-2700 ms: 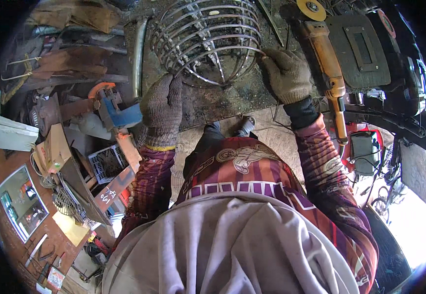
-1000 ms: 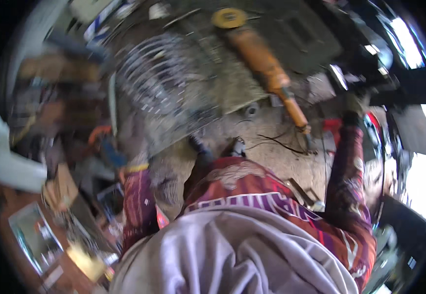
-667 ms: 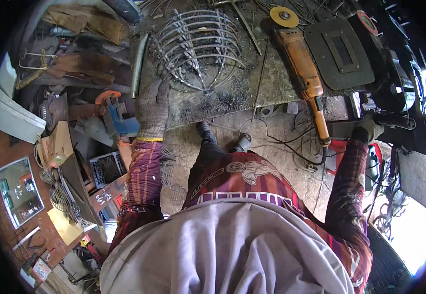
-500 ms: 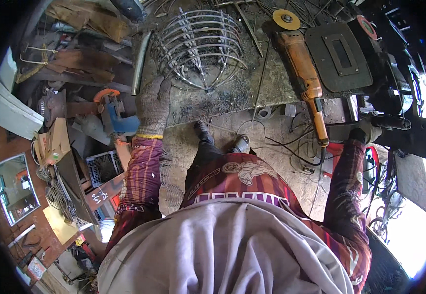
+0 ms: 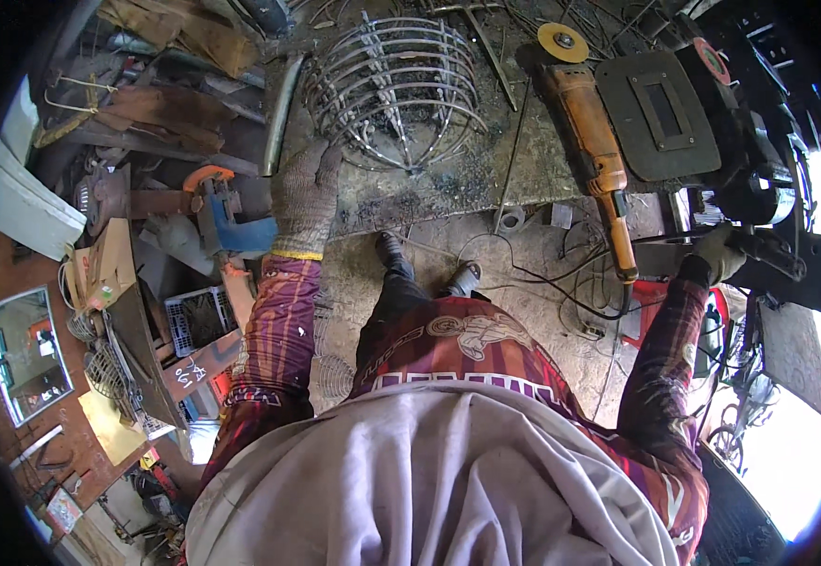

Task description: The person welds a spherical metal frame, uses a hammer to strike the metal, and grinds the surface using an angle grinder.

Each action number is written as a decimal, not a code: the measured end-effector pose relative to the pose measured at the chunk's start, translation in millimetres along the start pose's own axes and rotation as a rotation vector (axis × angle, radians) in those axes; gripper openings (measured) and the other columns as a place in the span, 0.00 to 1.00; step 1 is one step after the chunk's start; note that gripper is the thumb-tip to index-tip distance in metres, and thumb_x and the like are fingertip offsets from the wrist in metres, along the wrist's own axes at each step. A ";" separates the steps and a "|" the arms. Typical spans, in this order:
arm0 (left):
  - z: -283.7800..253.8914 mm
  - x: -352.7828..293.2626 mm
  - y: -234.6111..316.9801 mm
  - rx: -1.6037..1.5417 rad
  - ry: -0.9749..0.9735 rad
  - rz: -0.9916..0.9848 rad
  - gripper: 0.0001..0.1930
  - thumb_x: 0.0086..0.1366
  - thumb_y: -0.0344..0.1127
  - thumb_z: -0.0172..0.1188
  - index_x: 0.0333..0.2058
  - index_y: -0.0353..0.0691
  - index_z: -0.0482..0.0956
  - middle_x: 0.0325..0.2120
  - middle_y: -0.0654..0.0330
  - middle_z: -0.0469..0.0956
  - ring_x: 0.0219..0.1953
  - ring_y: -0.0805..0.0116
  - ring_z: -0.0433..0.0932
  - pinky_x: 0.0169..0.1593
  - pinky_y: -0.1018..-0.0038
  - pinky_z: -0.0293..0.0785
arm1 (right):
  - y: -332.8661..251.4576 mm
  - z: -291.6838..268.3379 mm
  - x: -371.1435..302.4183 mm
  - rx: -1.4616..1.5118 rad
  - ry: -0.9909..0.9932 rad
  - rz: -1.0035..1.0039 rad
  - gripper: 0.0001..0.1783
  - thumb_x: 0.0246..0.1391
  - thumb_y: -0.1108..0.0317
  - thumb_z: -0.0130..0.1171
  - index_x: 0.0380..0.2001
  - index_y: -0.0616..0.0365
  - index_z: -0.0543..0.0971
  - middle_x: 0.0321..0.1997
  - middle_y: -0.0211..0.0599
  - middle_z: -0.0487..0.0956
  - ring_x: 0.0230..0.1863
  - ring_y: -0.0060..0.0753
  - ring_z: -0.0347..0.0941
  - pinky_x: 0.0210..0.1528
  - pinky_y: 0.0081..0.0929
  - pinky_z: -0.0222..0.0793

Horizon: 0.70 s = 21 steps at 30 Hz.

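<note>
On the left, my left hand point(image 5: 305, 203), in a knitted grey-brown work glove, lies at the bench's near edge, its visible fingers stretched toward a round wire cage point(image 5: 401, 80) of curved metal rods. It appears to hold nothing. A metal tube point(image 5: 283, 115) lies just beyond that hand. At the far right, my gloved right hand point(image 5: 720, 255) is closed around a dark handle-like tool point(image 5: 771, 253); its exact kind is unclear. An orange angle grinder point(image 5: 592, 132) with a yellow disc point(image 5: 562, 42) lies between cage and right hand, beside a dark welding mask point(image 5: 658, 115).
The worn metal bench point(image 5: 486, 179) carries grit and loose rods. Cables point(image 5: 561, 292) loop over the floor below it. A blue and orange clamp point(image 5: 231, 222) and a plastic crate point(image 5: 198, 321) stand left. A red object point(image 5: 645, 307) sits below my right hand.
The dark tool in my right hand has tilted, its outer end now lower and farther right. My left hand stays by the cage; the whole view has shifted slightly.
</note>
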<state>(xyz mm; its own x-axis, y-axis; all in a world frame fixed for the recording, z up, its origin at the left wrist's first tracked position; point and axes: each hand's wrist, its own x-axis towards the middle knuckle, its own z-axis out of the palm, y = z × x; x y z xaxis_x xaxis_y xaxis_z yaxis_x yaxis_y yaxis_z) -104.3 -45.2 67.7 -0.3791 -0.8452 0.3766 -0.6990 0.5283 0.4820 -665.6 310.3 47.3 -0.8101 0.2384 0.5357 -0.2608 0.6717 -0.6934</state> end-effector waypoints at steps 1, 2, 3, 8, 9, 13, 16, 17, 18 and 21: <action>0.7 -0.4 -1.7 0.002 0.001 0.001 0.20 0.68 0.49 0.63 0.45 0.38 0.85 0.41 0.45 0.85 0.44 0.46 0.84 0.49 0.61 0.79 | -2.5 -1.4 -0.6 0.001 -0.001 0.002 0.26 0.54 0.54 0.69 0.44 0.68 0.81 0.43 0.50 0.86 0.47 0.49 0.83 0.53 0.45 0.75; 1.9 -2.6 -5.4 0.003 0.005 -0.009 0.20 0.68 0.50 0.63 0.45 0.37 0.85 0.41 0.46 0.85 0.44 0.47 0.84 0.49 0.61 0.79 | -14.7 -5.9 -2.5 0.052 -0.007 0.049 0.29 0.54 0.52 0.69 0.45 0.69 0.80 0.44 0.50 0.85 0.47 0.50 0.83 0.53 0.44 0.75; 2.4 -4.6 -8.4 0.005 0.008 -0.018 0.21 0.69 0.50 0.63 0.45 0.37 0.85 0.42 0.46 0.85 0.45 0.47 0.84 0.49 0.61 0.79 | -28.4 -11.5 -4.4 0.102 -0.014 0.096 0.31 0.55 0.49 0.68 0.47 0.71 0.79 0.45 0.50 0.85 0.47 0.50 0.83 0.53 0.44 0.75; -0.7 -10.7 -5.5 -0.004 0.011 -0.046 0.20 0.70 0.50 0.62 0.45 0.37 0.85 0.43 0.46 0.84 0.46 0.48 0.84 0.50 0.60 0.79 | -57.7 -64.5 35.1 0.059 -0.065 0.035 0.28 0.54 0.54 0.64 0.48 0.69 0.80 0.48 0.50 0.84 0.47 0.45 0.83 0.48 0.43 0.79; -0.8 -8.7 -4.6 -0.002 0.009 -0.019 0.20 0.70 0.50 0.62 0.45 0.37 0.85 0.43 0.47 0.84 0.46 0.48 0.84 0.50 0.60 0.79 | -39.2 -73.2 53.8 -0.043 -0.042 -0.092 0.26 0.55 0.57 0.63 0.48 0.69 0.80 0.48 0.49 0.84 0.46 0.44 0.83 0.47 0.43 0.80; 10.9 0.3 -7.5 -0.032 0.037 0.046 0.19 0.70 0.49 0.62 0.44 0.37 0.85 0.42 0.48 0.85 0.46 0.49 0.84 0.50 0.61 0.79 | 17.6 -113.2 125.9 0.621 -0.319 -0.081 0.20 0.61 0.65 0.58 0.51 0.69 0.78 0.50 0.52 0.83 0.47 0.43 0.83 0.49 0.40 0.82; 9.2 -5.2 -12.5 -0.126 0.008 -0.011 0.20 0.70 0.49 0.61 0.46 0.37 0.84 0.45 0.47 0.84 0.47 0.48 0.84 0.52 0.60 0.77 | 38.6 -140.0 139.0 0.550 -0.561 -0.395 0.18 0.64 0.68 0.56 0.52 0.71 0.76 0.51 0.55 0.82 0.49 0.40 0.83 0.49 0.38 0.83; 6.0 -6.2 -11.0 -0.103 0.008 0.007 0.20 0.70 0.49 0.61 0.46 0.36 0.84 0.45 0.47 0.84 0.47 0.49 0.84 0.51 0.60 0.77 | 29.2 -150.2 130.3 0.511 -0.582 -0.396 0.19 0.64 0.67 0.55 0.52 0.70 0.76 0.49 0.53 0.82 0.46 0.38 0.81 0.47 0.36 0.81; 2.3 -7.3 -10.4 -0.078 0.011 0.024 0.20 0.70 0.48 0.62 0.46 0.36 0.84 0.45 0.46 0.84 0.47 0.49 0.84 0.51 0.60 0.77 | 6.4 -159.4 109.4 0.508 -0.592 -0.326 0.20 0.65 0.65 0.55 0.53 0.70 0.75 0.47 0.50 0.81 0.44 0.36 0.79 0.45 0.34 0.78; -0.6 -5.9 -12.2 -0.061 -0.022 0.044 0.20 0.70 0.49 0.61 0.46 0.36 0.84 0.44 0.45 0.84 0.46 0.47 0.83 0.51 0.59 0.77 | -83.8 -198.4 41.8 0.504 -0.623 -0.092 0.23 0.66 0.60 0.54 0.56 0.69 0.74 0.42 0.43 0.79 0.37 0.29 0.74 0.38 0.29 0.72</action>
<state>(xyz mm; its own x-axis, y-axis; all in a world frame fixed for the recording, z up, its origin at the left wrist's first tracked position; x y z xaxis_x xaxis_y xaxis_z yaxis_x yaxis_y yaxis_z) -93.2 -46.6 60.1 -0.4225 -0.8220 0.3817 -0.6432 0.5687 0.5127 -573.4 403.0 223.4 -0.8789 -0.3372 0.3373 -0.4259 0.2365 -0.8733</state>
